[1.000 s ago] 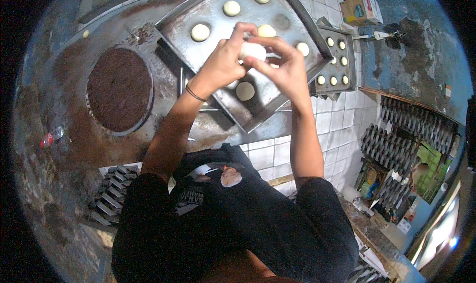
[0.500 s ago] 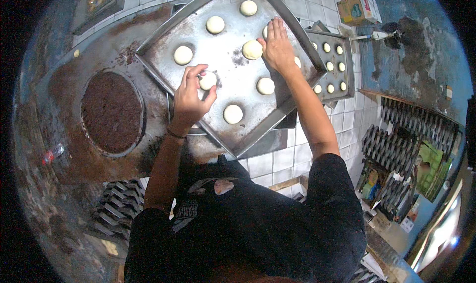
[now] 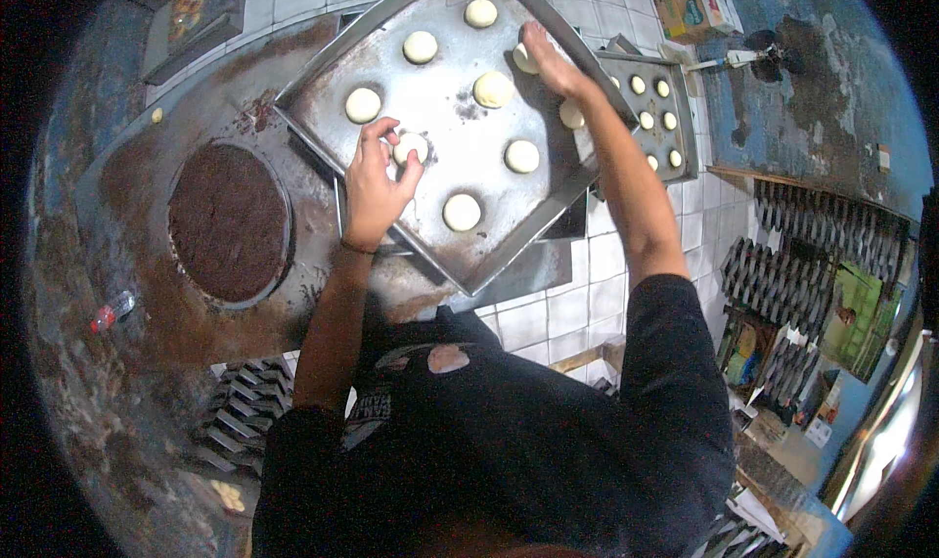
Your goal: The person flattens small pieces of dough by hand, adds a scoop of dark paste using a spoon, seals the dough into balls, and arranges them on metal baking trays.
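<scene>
A large metal baking tray [image 3: 460, 269] with high rims lies turned cornerwise in front of me, bearing several round pale dough balls. My left hand [image 3: 377, 191] curls its thumb and fingers around one dough ball [image 3: 411, 149] near the tray's left side. Toward the right rim, my right hand [image 3: 555, 64] is tilted on edge over another dough ball [image 3: 525, 59] and partly covers it; its fingers are stretched out, the thumb hidden. Between the hands sits a slightly rougher dough ball [image 3: 493, 89], touched by neither hand.
To the left, a round pan of dark brown crumbly stuff [image 3: 230, 223] rests on a stained metal surface [image 3: 127, 181]. A second tray of smaller dough balls [image 3: 675, 118] stands at right. Beyond are a carton [image 3: 699, 12], a brush-like tool [image 3: 729, 61] and a small bottle [image 3: 112, 311].
My right hand has come off the middle dough ball and turned on edge over the ball by the right rim. The left hand stays at the same ball.
</scene>
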A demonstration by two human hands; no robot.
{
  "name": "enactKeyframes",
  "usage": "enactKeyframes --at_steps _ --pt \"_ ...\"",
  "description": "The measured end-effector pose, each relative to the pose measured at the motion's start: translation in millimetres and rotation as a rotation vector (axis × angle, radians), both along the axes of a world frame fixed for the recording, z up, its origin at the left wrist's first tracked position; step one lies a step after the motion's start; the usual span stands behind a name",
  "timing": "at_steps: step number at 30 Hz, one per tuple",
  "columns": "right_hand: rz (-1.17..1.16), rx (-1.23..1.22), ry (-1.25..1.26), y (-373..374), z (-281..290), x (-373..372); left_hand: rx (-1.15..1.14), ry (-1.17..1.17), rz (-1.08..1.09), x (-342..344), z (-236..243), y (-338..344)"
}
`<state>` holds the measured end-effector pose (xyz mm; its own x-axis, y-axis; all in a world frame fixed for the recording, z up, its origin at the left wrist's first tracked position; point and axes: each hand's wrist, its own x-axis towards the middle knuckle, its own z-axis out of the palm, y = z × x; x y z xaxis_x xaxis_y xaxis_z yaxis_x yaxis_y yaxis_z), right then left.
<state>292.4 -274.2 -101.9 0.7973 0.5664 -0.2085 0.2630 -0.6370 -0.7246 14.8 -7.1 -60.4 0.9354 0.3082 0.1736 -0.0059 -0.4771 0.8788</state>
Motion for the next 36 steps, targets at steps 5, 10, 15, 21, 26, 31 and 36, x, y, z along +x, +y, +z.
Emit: enactKeyframes --at_steps 5,10,15,21,26,31,36 --pt "0.417 -0.190 -0.462 28.0 74.2 -42.1 -0.167 -0.069 -0.004 -0.4 -2.5 9.5" --pt "0.551 -0.538 -0.751 35.6 36.5 -89.2 -0.458 -0.055 0.011 -3.8 3.7 11.1" --pt "0.346 -0.486 -0.287 43.8 64.0 -89.9 -0.788 -0.012 -0.059 -22.5 22.9 12.6" --pt "0.172 0.164 0.285 140.5 141.7 -210.1 -0.623 0.019 0.027 -49.8 50.5 38.6" --pt "0.031 0.659 0.304 215.8 174.4 -319.9 -0.648 -0.200 0.261 -84.0 95.2 81.9" --pt "-0.358 0.647 -0.163 325.2 168.1 -386.5 -0.639 -0.261 0.296 -132.1 102.1 143.3" --pt "-0.315 0.966 0.249 364.7 162.6 -404.9 -1.423 -0.237 0.024 -192.5 126.5 192.4"
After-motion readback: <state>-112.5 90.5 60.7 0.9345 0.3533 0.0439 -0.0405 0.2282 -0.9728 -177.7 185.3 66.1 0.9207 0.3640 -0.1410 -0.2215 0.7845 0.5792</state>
